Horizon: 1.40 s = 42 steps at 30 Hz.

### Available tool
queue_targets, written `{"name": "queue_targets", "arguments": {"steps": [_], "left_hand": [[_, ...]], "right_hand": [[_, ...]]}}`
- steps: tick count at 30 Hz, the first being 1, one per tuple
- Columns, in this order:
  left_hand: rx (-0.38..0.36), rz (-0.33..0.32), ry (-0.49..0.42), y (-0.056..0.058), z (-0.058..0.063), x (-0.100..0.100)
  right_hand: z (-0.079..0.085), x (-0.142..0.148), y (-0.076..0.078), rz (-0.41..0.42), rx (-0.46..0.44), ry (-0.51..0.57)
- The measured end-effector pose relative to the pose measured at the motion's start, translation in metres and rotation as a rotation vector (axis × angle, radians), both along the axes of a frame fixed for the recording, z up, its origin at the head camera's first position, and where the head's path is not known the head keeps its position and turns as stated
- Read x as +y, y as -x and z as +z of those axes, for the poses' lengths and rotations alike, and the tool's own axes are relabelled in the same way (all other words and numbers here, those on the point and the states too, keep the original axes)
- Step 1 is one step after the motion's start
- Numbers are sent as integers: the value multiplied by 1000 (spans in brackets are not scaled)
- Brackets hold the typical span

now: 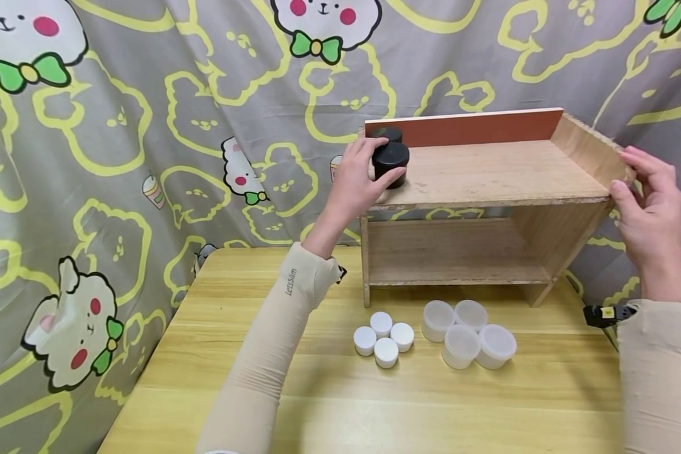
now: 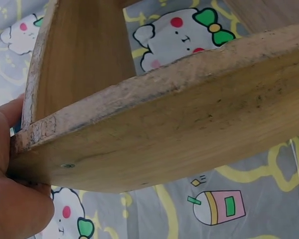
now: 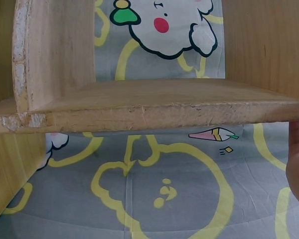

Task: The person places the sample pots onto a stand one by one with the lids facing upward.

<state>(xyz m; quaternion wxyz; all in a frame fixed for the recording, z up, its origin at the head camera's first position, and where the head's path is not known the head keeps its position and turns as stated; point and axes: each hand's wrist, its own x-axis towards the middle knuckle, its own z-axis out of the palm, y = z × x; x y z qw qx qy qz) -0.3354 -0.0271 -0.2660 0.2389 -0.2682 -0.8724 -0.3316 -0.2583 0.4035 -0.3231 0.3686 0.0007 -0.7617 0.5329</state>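
My left hand [image 1: 353,175] holds a round black jar [image 1: 391,154], thumb in front and fingers over its far left side. That jar stands at the left end of the top board of a wooden shelf [image 1: 499,173]. Directly behind it is a second black jar [image 1: 387,133], partly hidden. At the other end, my right hand [image 1: 655,205] grips the shelf's raised side panel, thumb at the front edge. From below, the left wrist view shows my left hand [image 2: 15,184] at the shelf's corner, the jars hidden. Fingers [image 3: 296,137] show under the board's edge in the right wrist view.
Several small white-lidded jars [image 1: 386,351] are grouped on the wooden table [image 1: 204,353] before the shelf. To their right sit several larger translucent tubs [image 1: 461,345]. The shelf has a lower board [image 1: 448,252]. A patterned grey curtain [image 1: 204,126] hangs behind.
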Motion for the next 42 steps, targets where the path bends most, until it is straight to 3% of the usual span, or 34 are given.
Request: {"name": "queue_targets", "arguments": {"steps": [42], "left_hand": [[17,49,35,-2,0,1]], "right_hand": [[-1,0,-1,4,-19,-10]]}}
